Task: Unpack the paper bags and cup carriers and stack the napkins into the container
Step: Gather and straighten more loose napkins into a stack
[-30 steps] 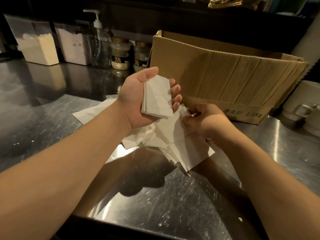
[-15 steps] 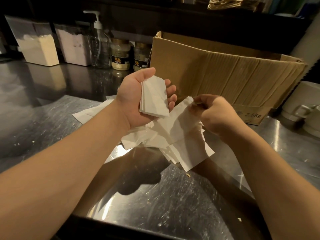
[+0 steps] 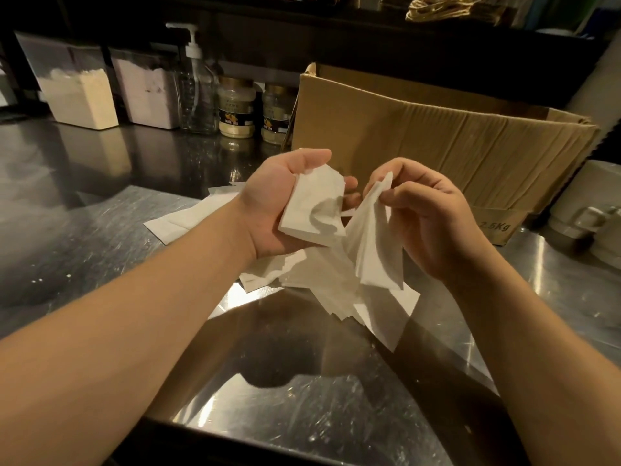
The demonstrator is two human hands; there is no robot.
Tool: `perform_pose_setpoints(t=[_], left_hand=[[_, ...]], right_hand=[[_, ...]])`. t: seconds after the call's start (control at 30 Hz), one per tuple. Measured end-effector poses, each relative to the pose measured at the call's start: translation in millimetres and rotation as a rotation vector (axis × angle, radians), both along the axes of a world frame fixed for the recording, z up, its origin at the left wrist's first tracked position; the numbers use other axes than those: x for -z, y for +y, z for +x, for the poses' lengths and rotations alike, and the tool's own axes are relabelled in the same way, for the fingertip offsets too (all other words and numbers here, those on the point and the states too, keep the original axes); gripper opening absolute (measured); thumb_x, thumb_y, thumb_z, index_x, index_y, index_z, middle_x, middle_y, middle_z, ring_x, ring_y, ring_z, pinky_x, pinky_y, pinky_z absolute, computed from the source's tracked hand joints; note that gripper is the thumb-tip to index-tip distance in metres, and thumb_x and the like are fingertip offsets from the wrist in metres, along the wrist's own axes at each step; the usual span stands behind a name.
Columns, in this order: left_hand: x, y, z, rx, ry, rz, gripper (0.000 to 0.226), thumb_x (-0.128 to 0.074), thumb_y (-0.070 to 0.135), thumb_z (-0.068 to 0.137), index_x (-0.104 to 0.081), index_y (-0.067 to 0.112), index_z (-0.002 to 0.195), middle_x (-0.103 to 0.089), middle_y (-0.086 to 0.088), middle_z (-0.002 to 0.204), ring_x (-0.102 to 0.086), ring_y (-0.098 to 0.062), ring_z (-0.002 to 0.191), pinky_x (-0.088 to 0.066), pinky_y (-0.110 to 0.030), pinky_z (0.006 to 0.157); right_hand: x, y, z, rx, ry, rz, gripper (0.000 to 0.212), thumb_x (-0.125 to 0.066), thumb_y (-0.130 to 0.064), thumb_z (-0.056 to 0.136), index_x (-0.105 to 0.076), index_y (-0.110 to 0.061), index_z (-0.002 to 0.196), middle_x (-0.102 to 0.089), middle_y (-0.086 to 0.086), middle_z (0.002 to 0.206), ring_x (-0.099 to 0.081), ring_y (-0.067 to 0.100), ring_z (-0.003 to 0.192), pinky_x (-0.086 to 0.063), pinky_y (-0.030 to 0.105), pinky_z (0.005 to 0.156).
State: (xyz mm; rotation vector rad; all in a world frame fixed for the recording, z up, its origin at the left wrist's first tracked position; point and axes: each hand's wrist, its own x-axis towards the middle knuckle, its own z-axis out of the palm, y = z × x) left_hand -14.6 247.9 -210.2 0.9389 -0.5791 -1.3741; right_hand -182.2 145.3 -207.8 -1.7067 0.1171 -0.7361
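My left hand (image 3: 275, 203) is palm up over the steel counter and holds a small stack of white napkins (image 3: 314, 210) between thumb and fingers. My right hand (image 3: 433, 216) pinches the top corner of a few more napkins (image 3: 376, 250), which hang down beside the stack, almost touching it. Below both hands lies a loose pile of white napkins (image 3: 322, 280) on the counter. A flat white paper bag (image 3: 188, 218) lies behind my left wrist.
An open brown cardboard box (image 3: 437, 139) stands behind the hands. Two powder containers (image 3: 80, 92), a pump bottle (image 3: 196, 92) and two jars (image 3: 237, 112) line the back left. White mugs (image 3: 591, 210) sit at the right. The steel counter (image 3: 84, 230) extends to the left.
My right hand has lifted the napkins off the pile and brought them up next to the stack in my left hand. The left hand has tilted slightly.
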Motion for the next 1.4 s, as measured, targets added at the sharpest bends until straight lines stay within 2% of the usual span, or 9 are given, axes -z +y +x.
perform_pose_setpoints(t=[0.1, 0.23, 0.37, 0.6, 0.73, 0.87, 1.03, 1.27, 1.4], left_hand=[[1.8, -1.8, -2.8, 0.064, -0.040, 0.054, 0.048, -0.057, 0.044, 0.092, -0.058, 0.012, 0.128, -0.059, -0.012, 0.116, -0.056, -0.030, 0.112, -0.040, -0.047, 0.113], [0.6, -0.6, -4.5, 0.040, -0.114, 0.074, 0.041, -0.057, 0.043, 0.089, -0.066, 0.013, 0.115, -0.069, -0.011, 0.098, -0.066, -0.027, 0.092, -0.059, -0.041, 0.084], [1.6, -2.1, -0.1, 0.020, -0.082, 0.042, 0.051, -0.062, 0.039, 0.082, -0.062, 0.012, 0.126, -0.065, -0.012, 0.110, -0.061, -0.029, 0.108, -0.048, -0.046, 0.105], [4.0, -5.0, -2.4, 0.058, -0.099, 0.065, 0.057, -0.065, 0.036, 0.077, -0.057, 0.016, 0.130, -0.069, -0.007, 0.092, -0.069, -0.024, 0.079, -0.060, -0.036, 0.072], [2.0, -4.3, -5.3, 0.070, -0.142, 0.083, 0.048, -0.064, 0.036, 0.077, -0.063, 0.015, 0.120, -0.071, -0.007, 0.089, -0.069, -0.023, 0.080, -0.056, -0.038, 0.080], [3.5, -6.2, -2.3, 0.054, -0.109, 0.057, 0.051, -0.066, 0.032, 0.078, -0.063, 0.012, 0.125, -0.071, -0.007, 0.098, -0.065, -0.024, 0.091, -0.041, -0.043, 0.112], [4.5, -8.3, -2.2, 0.031, -0.189, 0.099, 0.079, -0.070, 0.036, 0.073, -0.049, 0.019, 0.147, -0.070, -0.009, 0.102, -0.069, -0.027, 0.090, -0.056, -0.042, 0.087], [1.8, -2.8, -3.6, 0.006, -0.194, 0.072, 0.031, -0.058, 0.036, 0.092, -0.063, 0.016, 0.114, -0.074, -0.006, 0.085, -0.069, -0.023, 0.080, -0.056, -0.038, 0.081], [1.2, -3.1, -6.1, -0.002, -0.191, 0.108, 0.039, -0.059, 0.035, 0.094, -0.059, 0.016, 0.128, -0.071, -0.006, 0.089, -0.069, -0.023, 0.078, -0.057, -0.037, 0.078]], right_hand=[[-0.8, 1.8, -1.0, 0.042, -0.021, 0.045, 0.011, -0.051, -0.008, 0.077, -0.062, -0.011, 0.079, -0.060, 0.003, 0.079, -0.057, 0.019, 0.079, -0.051, 0.033, 0.080], [-7.6, -0.8, -6.4, 0.004, -0.042, 0.120, 0.009, -0.057, -0.019, 0.071, -0.059, -0.015, 0.079, -0.057, 0.003, 0.078, -0.055, 0.018, 0.076, -0.048, 0.035, 0.080], [-12.9, -1.3, -11.1, -0.336, -0.107, 0.287, 0.031, -0.086, -0.032, 0.054, -0.069, -0.019, 0.077, -0.061, 0.002, 0.074, -0.058, 0.017, 0.072, -0.054, 0.030, 0.072], [-1.6, 5.7, 1.2, -0.015, -0.012, 0.109, 0.004, -0.055, -0.009, 0.084, -0.059, -0.009, 0.084, -0.064, -0.002, 0.083, -0.063, 0.011, 0.078, -0.055, 0.024, 0.072], [-1.8, 2.0, -1.1, -0.081, 0.032, 0.153, 0.007, -0.054, -0.014, 0.079, -0.059, -0.011, 0.083, -0.062, 0.001, 0.082, -0.062, 0.015, 0.079, -0.054, 0.029, 0.074], [-6.1, -3.4, -5.0, -0.299, 0.021, 0.273, 0.024, -0.076, -0.017, 0.064, -0.065, -0.012, 0.085, -0.060, 0.008, 0.084, -0.057, 0.026, 0.082, -0.046, 0.040, 0.082], [-2.8, 4.2, -2.3, -0.151, 0.054, 0.156, 0.012, -0.055, -0.015, 0.081, -0.058, -0.008, 0.091, -0.065, 0.002, 0.087, -0.063, 0.014, 0.080, -0.055, 0.028, 0.077], [-7.5, -2.2, -7.6, -0.300, -0.030, 0.324, 0.013, -0.053, -0.012, 0.081, -0.064, -0.016, 0.086, -0.060, 0.004, 0.078, -0.058, 0.020, 0.074, -0.044, 0.037, 0.079], [-4.6, -0.6, -5.5, -0.332, -0.014, 0.305, 0.010, -0.059, -0.013, 0.081, -0.065, -0.015, 0.089, -0.067, 0.004, 0.083, -0.065, 0.020, 0.080, -0.049, 0.039, 0.082]])
